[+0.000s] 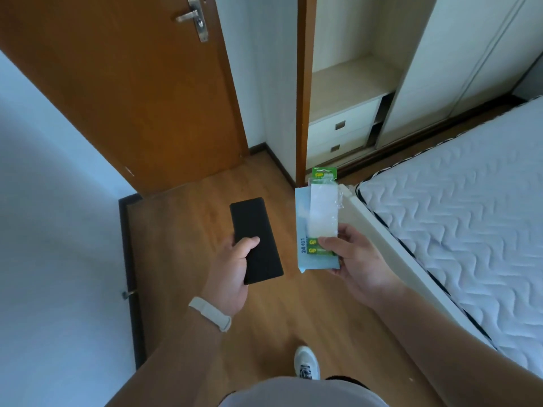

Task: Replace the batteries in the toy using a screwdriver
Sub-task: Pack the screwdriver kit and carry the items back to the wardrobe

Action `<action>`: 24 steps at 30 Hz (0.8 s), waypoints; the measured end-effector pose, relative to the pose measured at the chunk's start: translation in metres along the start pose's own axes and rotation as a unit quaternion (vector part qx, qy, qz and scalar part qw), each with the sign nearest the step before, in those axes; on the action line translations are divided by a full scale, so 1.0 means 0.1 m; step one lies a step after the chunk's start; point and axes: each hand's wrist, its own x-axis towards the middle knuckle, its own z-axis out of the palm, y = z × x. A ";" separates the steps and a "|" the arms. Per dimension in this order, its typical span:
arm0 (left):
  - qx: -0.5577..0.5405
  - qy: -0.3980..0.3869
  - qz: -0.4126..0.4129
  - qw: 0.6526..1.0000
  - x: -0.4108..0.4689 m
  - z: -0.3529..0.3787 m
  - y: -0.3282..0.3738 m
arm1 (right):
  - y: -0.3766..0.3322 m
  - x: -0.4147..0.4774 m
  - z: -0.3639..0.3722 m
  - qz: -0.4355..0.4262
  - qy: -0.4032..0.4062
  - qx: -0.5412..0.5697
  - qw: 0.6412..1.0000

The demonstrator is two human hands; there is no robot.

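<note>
My left hand [232, 271] grips a flat black rectangular object [255, 236], thumb across its face; I cannot tell what the object is. A white band sits on that wrist. To its right, my right hand [355, 259] holds a green battery blister pack [321, 207] together with a pale blue card behind it. Two green batteries [316, 246] show at the pack's lower end under my thumb. The clear plastic above them looks empty. No toy or screwdriver is in sight.
I stand on a wooden floor [188, 224]. A white quilted mattress [458, 207] on a bed frame lies to the right. A brown door [141, 92] stands ahead left, and a wardrobe with drawers [340, 127] ahead. A white wall is at my left. My shoe [307, 362] shows below.
</note>
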 end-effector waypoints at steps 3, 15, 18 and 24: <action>0.011 -0.005 0.003 1.000 0.20 0.18 0.15 | -0.19 0.22 -0.03 -0.005 0.003 0.007 1.000; 0.031 -0.028 0.010 0.999 1.39 0.26 0.71 | -0.50 1.16 0.20 -0.004 0.061 0.021 0.998; 0.019 -0.036 -0.006 0.999 1.82 0.21 0.91 | -0.64 1.51 0.36 -0.009 0.083 0.018 0.996; 0.027 -0.084 0.003 0.996 2.70 0.08 1.54 | -0.96 2.28 0.84 -0.027 0.117 0.011 0.993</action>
